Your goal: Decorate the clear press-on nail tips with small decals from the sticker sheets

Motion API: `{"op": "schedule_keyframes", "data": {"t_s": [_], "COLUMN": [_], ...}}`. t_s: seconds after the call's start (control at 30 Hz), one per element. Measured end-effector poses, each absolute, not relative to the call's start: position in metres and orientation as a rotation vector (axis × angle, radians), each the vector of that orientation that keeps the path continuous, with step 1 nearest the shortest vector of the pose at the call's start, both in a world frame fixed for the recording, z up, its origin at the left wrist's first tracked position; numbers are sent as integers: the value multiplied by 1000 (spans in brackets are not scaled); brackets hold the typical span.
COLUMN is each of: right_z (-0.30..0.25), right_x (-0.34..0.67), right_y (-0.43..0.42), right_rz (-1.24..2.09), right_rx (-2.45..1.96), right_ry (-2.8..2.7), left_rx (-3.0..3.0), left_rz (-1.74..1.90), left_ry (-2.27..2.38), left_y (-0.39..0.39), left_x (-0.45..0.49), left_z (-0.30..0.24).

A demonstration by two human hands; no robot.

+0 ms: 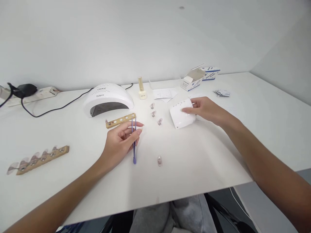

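Note:
Between thumb and fingers, my left hand [123, 137] grips purple tweezers [134, 152], held upright with the tips pointing away from me. Behind that hand lies a wooden nail-tip holder strip [120, 120] with one tip at its left end and bare round spots along it. My right hand [206, 110] pinches a white sheet [181, 116] with a row of small marks along its top edge; the sheet is tilted. Several clear pinkish nail tips lie between the hands, among them one tip [159, 121] near the sheet and another tip [159, 160] nearer me.
A white nail lamp [108, 97] stands at the back, with a polish bottle [142, 90] beside it. Another wooden strip [43, 160] carries several nail tips at left. An opened alcohol-pad box [193, 79], packets [222, 93], papers [164, 93] and a power strip [46, 93] lie farther back.

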State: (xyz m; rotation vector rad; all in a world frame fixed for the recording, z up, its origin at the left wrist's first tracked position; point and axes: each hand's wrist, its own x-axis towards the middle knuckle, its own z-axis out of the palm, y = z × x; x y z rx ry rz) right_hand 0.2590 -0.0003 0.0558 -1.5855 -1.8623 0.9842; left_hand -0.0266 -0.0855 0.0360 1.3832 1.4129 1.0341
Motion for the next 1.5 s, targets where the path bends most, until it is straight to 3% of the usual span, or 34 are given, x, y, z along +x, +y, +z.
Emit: {"op": "schedule_keyframes", "data": {"t_s": [0.3, 0.47, 0.67, 0.97, 1.5], "right_z": [67, 56, 40, 26, 27], "right_x": [226, 207, 191, 182, 180], "right_y": [-27, -44, -55, -61, -63], "right_rz": [1148, 1062, 1086, 1169, 1210], "right_rx": [-1259, -1347, -1366, -1335, -1375], "right_ry": [-1559, -1576, -1642, -1694, -1716], "left_rx": [1511, 2016, 2572, 2515, 2532], "left_rz": [1010, 1045, 1051, 820, 721], "left_ry": [1415, 1517, 1275, 1388, 1338], "left_y": [-89, -94, -98, -101, -101], "left_x": [-28, -28, -24, -17, -15], "left_z": [33, 24, 10, 14, 15]}}
